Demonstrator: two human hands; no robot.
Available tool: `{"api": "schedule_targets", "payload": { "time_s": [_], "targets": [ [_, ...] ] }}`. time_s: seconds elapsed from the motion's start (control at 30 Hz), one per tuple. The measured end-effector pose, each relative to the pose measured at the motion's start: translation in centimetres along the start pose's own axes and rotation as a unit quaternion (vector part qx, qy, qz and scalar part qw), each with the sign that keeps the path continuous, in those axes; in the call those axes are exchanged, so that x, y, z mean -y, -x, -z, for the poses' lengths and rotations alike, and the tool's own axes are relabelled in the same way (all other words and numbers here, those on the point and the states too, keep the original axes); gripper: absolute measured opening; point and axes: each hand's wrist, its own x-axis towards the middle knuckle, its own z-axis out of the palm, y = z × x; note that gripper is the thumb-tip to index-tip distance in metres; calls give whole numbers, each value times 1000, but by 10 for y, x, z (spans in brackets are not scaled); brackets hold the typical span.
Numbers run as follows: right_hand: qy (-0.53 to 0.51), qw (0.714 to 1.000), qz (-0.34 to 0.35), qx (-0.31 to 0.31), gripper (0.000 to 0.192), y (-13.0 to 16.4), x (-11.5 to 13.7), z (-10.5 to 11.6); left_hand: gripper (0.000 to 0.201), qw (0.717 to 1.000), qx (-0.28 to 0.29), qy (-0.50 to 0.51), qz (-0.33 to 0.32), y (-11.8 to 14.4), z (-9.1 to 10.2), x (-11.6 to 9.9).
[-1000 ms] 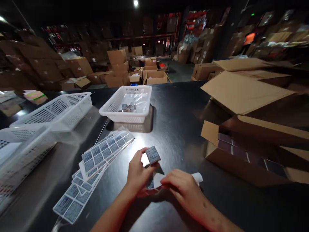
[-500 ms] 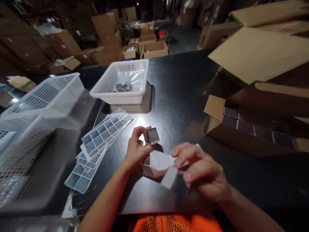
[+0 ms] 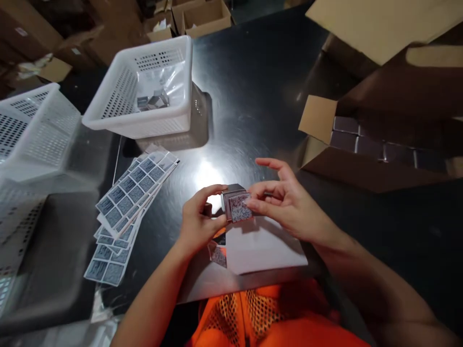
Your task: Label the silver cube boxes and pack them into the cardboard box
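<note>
My left hand (image 3: 198,219) is closed around a small shiny box (image 3: 234,188), thumb and fingers on its left side. A square printed label (image 3: 238,208) with a speckled pattern lies against the box's near face, slightly askew. My right hand (image 3: 289,207) pinches that label's right edge between thumb and fingers, with the index finger stretched out. Whether the label sticks to the box I cannot tell. Below both hands lies a white sheet (image 3: 265,250), with a patterned piece (image 3: 218,254) at its left edge.
Sheets of square printed labels (image 3: 130,193) lie fanned to the left. Behind them stands a white basket (image 3: 144,123) holding a few shiny pieces in clear plastic. More white baskets (image 3: 47,140) are at far left. An open carton (image 3: 336,166) with dark boxes stands at right.
My right hand has come up and inward to the small box, now with a label pinched at its face. The view has tilted down, and the white sheet now lies flatter.
</note>
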Motion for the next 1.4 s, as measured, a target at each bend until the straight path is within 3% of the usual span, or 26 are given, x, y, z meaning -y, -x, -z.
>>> {"api": "schedule_targets", "payload": {
  "time_s": [0.2,0.53,1.4],
  "targets": [
    [0,999,17,-34,72,0,-3,-7,46,999,-17,-36,-1,2,-1,-3],
    [27,999,26,-36,63,0,-6,-5,46,997,-9,-75,1,4,0,-3],
    [37,998,14,-45,63,-1,-4,-7,45,997,-12,-73,4,5,-1,-3]
  ]
}}
